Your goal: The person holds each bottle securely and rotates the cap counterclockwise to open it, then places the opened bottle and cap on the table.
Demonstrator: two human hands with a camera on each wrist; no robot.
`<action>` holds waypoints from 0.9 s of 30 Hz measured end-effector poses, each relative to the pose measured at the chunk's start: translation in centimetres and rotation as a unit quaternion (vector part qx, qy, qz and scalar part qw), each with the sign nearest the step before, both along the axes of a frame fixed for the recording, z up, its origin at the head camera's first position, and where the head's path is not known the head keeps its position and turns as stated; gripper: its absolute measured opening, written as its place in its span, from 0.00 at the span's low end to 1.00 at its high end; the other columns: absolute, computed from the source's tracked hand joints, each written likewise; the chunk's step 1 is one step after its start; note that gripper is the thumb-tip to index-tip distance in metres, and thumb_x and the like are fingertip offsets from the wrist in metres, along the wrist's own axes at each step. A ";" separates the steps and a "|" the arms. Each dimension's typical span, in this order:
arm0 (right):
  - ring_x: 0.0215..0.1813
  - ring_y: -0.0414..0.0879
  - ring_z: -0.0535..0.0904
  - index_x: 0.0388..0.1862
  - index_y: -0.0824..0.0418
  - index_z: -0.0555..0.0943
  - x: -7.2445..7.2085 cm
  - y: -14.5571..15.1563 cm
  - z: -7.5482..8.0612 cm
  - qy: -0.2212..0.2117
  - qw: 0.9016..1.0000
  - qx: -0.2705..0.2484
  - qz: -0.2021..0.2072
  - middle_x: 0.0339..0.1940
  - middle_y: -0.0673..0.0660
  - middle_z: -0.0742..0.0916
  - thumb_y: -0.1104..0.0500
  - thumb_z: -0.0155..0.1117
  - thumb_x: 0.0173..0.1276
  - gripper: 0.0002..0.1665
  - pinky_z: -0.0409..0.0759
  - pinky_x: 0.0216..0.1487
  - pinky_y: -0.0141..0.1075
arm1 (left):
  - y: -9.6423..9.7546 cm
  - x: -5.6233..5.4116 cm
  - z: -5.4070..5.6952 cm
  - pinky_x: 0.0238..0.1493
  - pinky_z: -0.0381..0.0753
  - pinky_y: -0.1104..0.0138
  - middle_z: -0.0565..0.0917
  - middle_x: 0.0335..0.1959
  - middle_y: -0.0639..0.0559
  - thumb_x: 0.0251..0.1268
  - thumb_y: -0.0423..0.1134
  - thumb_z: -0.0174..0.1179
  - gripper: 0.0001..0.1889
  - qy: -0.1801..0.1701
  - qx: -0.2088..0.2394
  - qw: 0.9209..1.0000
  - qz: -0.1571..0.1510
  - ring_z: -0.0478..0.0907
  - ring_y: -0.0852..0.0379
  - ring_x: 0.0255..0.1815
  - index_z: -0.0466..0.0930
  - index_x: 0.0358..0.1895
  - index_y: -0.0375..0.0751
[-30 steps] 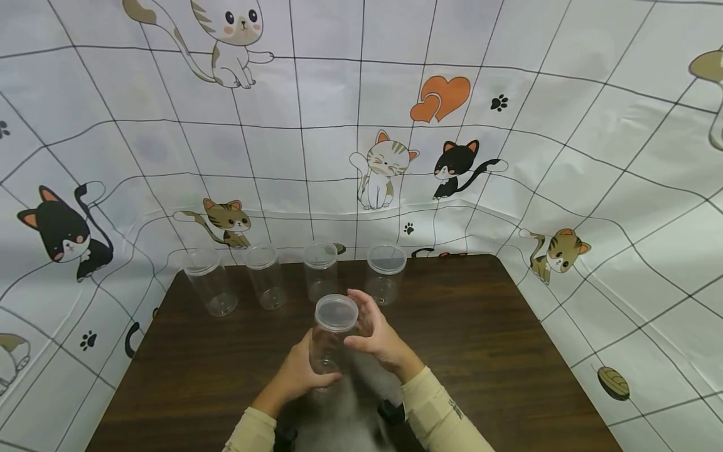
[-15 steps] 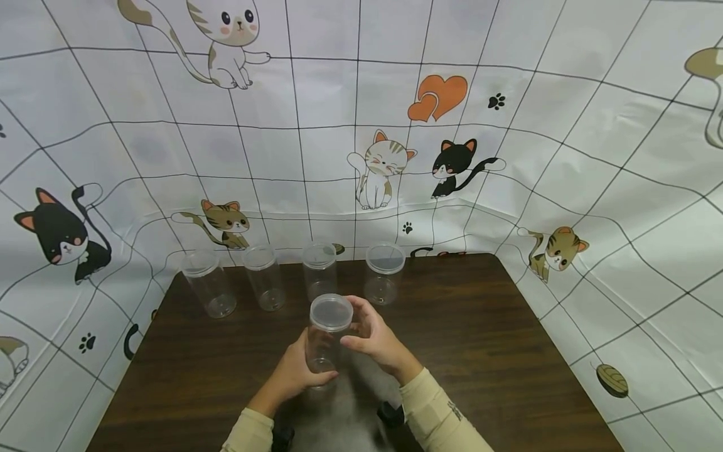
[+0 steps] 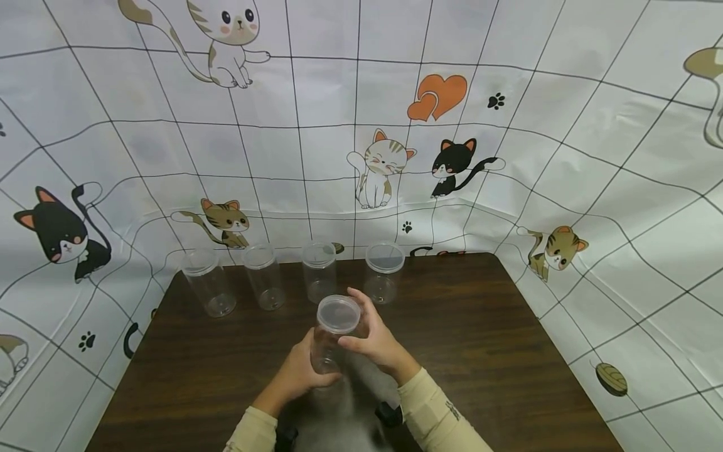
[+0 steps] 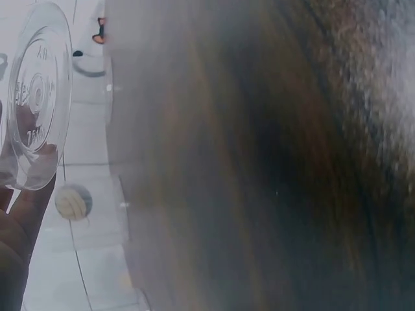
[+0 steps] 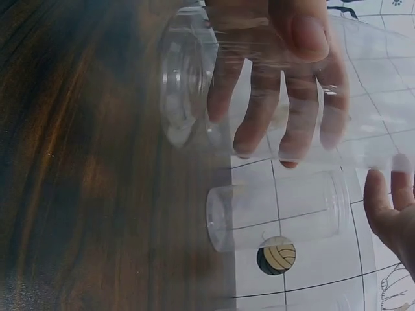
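A clear plastic jar (image 3: 327, 348) with a translucent screw lid (image 3: 339, 313) is held slightly tilted above the table. My left hand (image 3: 299, 370) grips its lower body, thumb in front and fingers behind, as the right wrist view shows. Around the jar's upper right side curves my right hand (image 3: 375, 339), its thumb and fingers near the lid. Its fingertips (image 5: 377, 188) reach the lid end at the right wrist view's edge; their exact contact is unclear. Embossed marks show on the jar's base (image 4: 40, 91) in the left wrist view. I see nothing inside the jar.
Several similar clear lidded jars stand along the back of the dark wooden table (image 3: 480, 351), among them one at the far left (image 3: 209, 285) and one at the right (image 3: 384, 276). A white cat-print sheet (image 3: 316, 150) hangs behind and beside the table.
The held jar shifts slightly left, then back right, its lid end tipping with it. My right fingers move a little around the lid. My left hand keeps its grip; the back jars stay put.
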State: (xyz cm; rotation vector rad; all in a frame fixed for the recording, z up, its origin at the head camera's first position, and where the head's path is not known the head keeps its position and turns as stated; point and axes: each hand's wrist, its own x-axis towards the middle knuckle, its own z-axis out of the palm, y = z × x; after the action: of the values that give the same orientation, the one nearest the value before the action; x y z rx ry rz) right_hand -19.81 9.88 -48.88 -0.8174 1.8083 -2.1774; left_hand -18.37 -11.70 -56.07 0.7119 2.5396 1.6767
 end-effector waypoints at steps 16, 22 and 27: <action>0.62 0.47 0.74 0.72 0.67 0.63 0.2 -0.1 0.0 0.022 0.999 0.014 -0.036 0.63 0.63 0.77 0.49 0.74 0.67 0.44 0.75 0.60 0.39 | -1.4 -0.2 0.2 0.53 0.83 0.61 0.82 0.59 0.48 0.45 0.43 0.83 0.44 0.002 0.003 1.000 0.007 0.83 0.49 0.54 0.66 0.66 0.45; 0.61 0.47 0.74 0.73 0.65 0.63 0.1 -0.1 0.1 0.032 0.998 0.035 -0.039 0.64 0.64 0.77 0.51 0.72 0.69 0.42 0.75 0.60 0.41 | -1.2 0.0 0.5 0.51 0.83 0.59 0.82 0.59 0.43 0.44 0.44 0.83 0.47 -0.013 -0.018 1.000 0.014 0.83 0.48 0.52 0.64 0.68 0.41; 0.60 0.45 0.76 0.75 0.68 0.60 0.0 -0.1 0.2 0.030 0.999 0.015 0.001 0.65 0.62 0.75 0.53 0.63 0.74 0.39 0.77 0.57 0.39 | -0.8 0.1 0.7 0.52 0.82 0.60 0.82 0.58 0.44 0.44 0.46 0.83 0.49 -0.018 -0.023 1.000 0.005 0.83 0.49 0.52 0.64 0.69 0.40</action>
State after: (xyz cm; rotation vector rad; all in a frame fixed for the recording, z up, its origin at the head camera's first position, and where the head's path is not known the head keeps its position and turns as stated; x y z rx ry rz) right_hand -19.83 9.80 -48.69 -0.8861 1.8621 -2.1426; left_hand -18.31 -12.55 -55.40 0.6603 2.5527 1.6124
